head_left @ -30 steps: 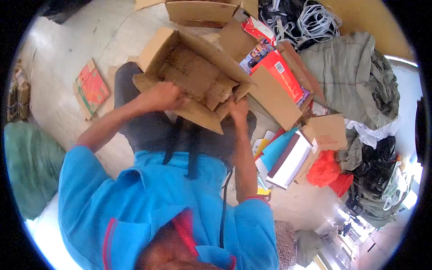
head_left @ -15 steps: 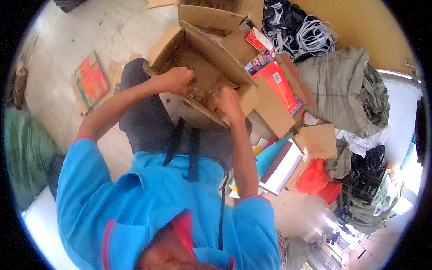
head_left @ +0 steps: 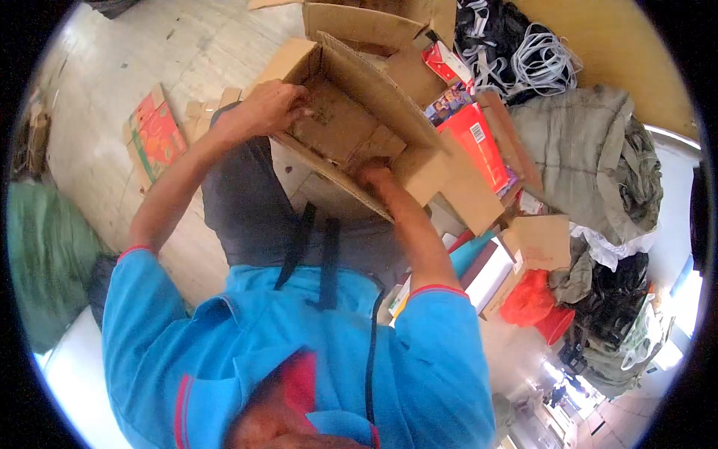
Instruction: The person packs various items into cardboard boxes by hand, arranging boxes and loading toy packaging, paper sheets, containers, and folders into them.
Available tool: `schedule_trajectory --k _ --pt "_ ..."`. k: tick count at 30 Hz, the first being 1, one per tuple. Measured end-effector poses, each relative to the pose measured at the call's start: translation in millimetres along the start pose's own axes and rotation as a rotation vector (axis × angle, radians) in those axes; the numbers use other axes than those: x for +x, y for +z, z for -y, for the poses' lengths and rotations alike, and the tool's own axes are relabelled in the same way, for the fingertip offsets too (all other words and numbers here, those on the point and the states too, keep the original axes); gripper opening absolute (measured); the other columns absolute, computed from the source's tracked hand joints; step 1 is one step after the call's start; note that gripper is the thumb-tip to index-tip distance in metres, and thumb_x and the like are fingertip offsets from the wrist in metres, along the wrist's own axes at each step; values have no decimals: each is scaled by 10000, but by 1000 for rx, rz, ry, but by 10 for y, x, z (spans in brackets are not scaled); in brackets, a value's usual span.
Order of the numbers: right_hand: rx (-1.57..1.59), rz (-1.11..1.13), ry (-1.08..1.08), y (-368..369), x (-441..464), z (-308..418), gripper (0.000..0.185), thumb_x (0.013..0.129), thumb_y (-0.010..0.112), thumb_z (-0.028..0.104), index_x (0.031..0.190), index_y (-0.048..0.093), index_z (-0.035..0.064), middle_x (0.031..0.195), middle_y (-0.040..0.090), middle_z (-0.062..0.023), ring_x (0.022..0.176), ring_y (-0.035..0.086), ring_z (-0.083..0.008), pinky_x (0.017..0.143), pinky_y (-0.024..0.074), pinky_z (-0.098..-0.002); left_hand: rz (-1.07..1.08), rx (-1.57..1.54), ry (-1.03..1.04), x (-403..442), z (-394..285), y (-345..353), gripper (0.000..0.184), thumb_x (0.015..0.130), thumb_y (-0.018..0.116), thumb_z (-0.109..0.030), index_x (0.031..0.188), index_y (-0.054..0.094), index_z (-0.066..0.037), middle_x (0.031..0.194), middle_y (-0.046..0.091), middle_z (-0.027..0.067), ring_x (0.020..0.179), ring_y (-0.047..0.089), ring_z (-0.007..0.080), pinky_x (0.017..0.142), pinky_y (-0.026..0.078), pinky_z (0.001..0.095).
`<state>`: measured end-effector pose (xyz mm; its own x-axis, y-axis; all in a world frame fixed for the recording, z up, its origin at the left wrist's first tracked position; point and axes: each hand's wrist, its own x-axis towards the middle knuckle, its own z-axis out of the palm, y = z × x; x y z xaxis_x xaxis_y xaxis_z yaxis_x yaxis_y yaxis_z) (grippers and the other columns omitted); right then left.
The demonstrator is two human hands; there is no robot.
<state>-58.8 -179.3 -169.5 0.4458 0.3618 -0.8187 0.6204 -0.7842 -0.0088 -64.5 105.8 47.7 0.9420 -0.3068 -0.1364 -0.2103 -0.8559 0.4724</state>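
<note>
An open cardboard box (head_left: pixel 359 78) rests tilted against my lap, its inside facing up. My left hand (head_left: pixel 275 106) is closed over the rim at the box's left end, fingers curled inward. Down inside the box, near its right end, is my right hand (head_left: pixel 378 173). Shadow and the angle hide those fingers, so I cannot see whether they hold anything. A flap (head_left: pixel 471 196) sticks out from the right end of the box.
Right of the box lie a red carton (head_left: pixel 475 142), a flattened brown box (head_left: pixel 540 241) and red plastic (head_left: pixel 527 295). Behind are a grey-green sack (head_left: pixel 576 150) and coiled white cord (head_left: pixel 540 61). A flattened printed carton (head_left: pixel 155 135) lies left on the floor.
My left hand has moved left and up along the box rim. My right hand has gone deeper toward the right end, and more of the box's bottom shows.
</note>
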Motion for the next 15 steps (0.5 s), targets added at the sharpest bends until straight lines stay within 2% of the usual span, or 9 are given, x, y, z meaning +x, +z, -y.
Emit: schedule_trajectory --k 1,3,5,7,8,10,12,14,15 --pt "11 -114 -73 404 419 -178 429 792 557 274 1176 591 87 1233 569 -137 1134 541 -321 940 384 -536 12 -2 0 32 14 -2 252 819 627 -272 907 648 -37 780 633 208 786 610 389 701 481 457" --pt "26 -216 -152 518 565 -185 433 790 556 252 1186 581 81 1247 556 -146 1146 532 -324 950 370 -551 -63 3 -70 84 48 23 243 828 618 -265 928 648 -45 778 637 196 774 613 378 694 483 452" --pt "118 64 -46 -53 234 63 423 798 554 264 1174 588 74 1279 529 -153 1177 506 -325 962 374 -523 -94 10 -100 133 105 57 240 833 613 -261 938 648 -49 777 639 189 767 615 373 691 483 449" --pt "181 22 -62 -189 62 82 426 797 559 271 1167 587 63 1266 535 -161 1165 513 -328 961 383 -500 -226 -102 -132 163 147 117 305 838 603 -349 900 644 -53 751 624 205 738 595 411 665 478 462" --pt "214 -4 -64 -263 -22 99 428 797 562 275 1164 587 57 1260 539 -165 1159 516 -329 961 388 -489 -224 -102 -131 152 154 116 305 838 603 -349 900 644 -53 751 624 205 738 595 411 665 478 462" --pt "264 4 -46 -504 -222 132 425 789 575 281 1144 596 49 1224 562 -167 1123 537 -329 946 409 -458 -225 -174 -220 150 94 54 266 838 624 -286 946 652 -44 742 642 172 710 637 328 669 495 416" --pt "297 28 43 -598 -383 53 419 780 586 283 1127 605 47 1194 581 -164 1093 554 -328 932 426 -438 -398 -153 -116 11 8 49 262 833 641 -287 898 661 -34 721 644 157 670 644 288 649 500 393" --pt "242 43 50 -553 -382 91 387 775 591 295 1078 622 56 1146 596 -153 1049 563 -313 893 439 -427 -436 -307 -47 -150 -80 52 246 820 661 -279 840 667 -34 735 652 147 650 644 282 614 501 380" --pt "227 39 46 -488 -325 71 375 774 593 296 1058 624 53 1122 598 -151 1025 562 -308 871 440 -425 -465 -293 -17 -258 -140 93 222 803 677 -264 802 669 -42 735 650 135 682 641 288 636 496 384"
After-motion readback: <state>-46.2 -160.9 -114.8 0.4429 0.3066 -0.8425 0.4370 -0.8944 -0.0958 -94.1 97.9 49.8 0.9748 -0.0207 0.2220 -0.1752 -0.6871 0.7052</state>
